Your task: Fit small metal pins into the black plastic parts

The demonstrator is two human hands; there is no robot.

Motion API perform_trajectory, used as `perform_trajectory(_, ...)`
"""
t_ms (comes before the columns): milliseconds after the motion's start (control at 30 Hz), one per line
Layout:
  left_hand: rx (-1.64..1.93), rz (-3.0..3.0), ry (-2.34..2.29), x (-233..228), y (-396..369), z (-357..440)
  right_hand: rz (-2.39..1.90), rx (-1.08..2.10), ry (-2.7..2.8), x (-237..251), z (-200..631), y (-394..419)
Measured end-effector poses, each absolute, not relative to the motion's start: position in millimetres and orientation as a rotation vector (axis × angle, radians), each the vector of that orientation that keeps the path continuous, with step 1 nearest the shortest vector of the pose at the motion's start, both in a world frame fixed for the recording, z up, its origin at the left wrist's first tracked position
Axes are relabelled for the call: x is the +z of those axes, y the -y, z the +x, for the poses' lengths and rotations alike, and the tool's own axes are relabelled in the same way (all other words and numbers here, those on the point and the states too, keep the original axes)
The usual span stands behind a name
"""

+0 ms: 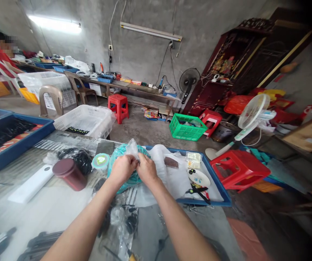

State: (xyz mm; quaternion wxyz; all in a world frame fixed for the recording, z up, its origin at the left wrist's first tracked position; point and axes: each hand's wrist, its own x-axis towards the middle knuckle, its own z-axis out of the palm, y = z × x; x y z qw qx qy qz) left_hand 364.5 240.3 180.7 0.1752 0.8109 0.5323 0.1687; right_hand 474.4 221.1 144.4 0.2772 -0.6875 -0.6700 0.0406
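A clear plastic bag (115, 156) full of teal pieces sits on the table in front of me. My left hand (123, 167) and my right hand (146, 167) are side by side at its gathered neck, fingers closed on the plastic. Above the knuckles a crumpled end of the bag sticks up. Just left of the bag stands a small round tub (101, 161) with a green and white lid. To its left are a black bundle in plastic (77, 159) and a dark red canister (70, 174). What the teal pieces are, I cannot tell.
Right of the bag lies a blue tray (228, 197) with white foam sheet, a white oval dish (198, 177) and black-handled tools. A long white piece (32, 183) lies at left. Beyond are a white crate (85, 117), a green crate (188, 127) and a red stool (239, 168). A person in red sits far left.
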Motion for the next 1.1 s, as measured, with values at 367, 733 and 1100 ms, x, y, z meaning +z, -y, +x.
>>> perform_trajectory(367, 0.416, 2.296, -1.586, 168.7, -251.4, 369.1, -1.735, 0.117, 1.74, 137.8, 478.0, -222.6)
perform_trajectory(733, 0.41, 2.446, -1.728, 165.7, -261.0, 362.8, -1.414, 0.358, 1.812, 142.6, 491.7, -215.7)
perform_trajectory(1100, 0.389, 2.356, -1.767, 174.3, -268.8, 361.5, -1.192, 0.708, 1.698, 142.9, 502.3, -206.1)
